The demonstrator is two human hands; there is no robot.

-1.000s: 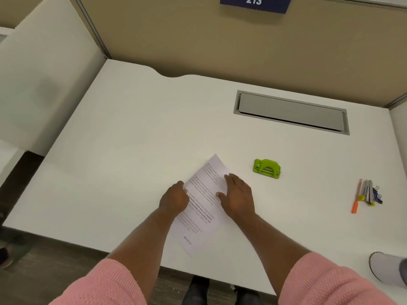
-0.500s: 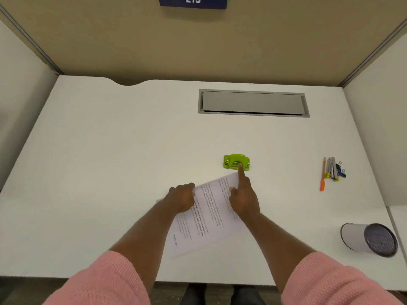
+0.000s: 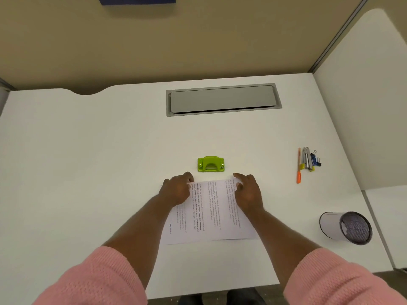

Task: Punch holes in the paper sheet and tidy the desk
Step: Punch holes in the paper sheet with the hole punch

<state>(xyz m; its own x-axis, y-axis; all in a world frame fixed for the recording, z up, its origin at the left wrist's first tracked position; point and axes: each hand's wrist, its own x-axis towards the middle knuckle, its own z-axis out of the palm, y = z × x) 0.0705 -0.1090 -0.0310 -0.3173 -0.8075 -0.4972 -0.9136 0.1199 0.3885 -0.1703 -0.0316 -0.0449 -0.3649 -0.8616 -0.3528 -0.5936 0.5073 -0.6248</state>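
- The left hand (image 3: 176, 191) is seen loosely curled at the far left corner of the paper sheet (image 3: 209, 213), fingertips pinching its top edge.
- The right hand (image 3: 247, 191) is laid on the far right part of the sheet, fingers half spread, the forefinger stretched toward the far corner; whether the edge is pinched there cannot be told.
- The sheet is kept flat on the white desk (image 3: 88, 172), its printed lines running away from the viewer, its far edge just short of the hole punch (image 3: 211, 164).
- The green hole punch is found just beyond the sheet, between the two hands, touched by neither.
- An orange pen (image 3: 298, 166), a stapler (image 3: 306, 158) and blue binder clips (image 3: 315, 159) are gathered well to the right.
- A mesh pen cup (image 3: 345, 227) is tipped on its side near the right front corner.
- A grey cable hatch (image 3: 222, 100) is set into the desk's far side.
- Tan partition walls (image 3: 198, 40) close in the space, a dark blue sign (image 3: 136, 0) at the top.
- Pink sleeves (image 3: 92, 280) are seen at the bottom edge.
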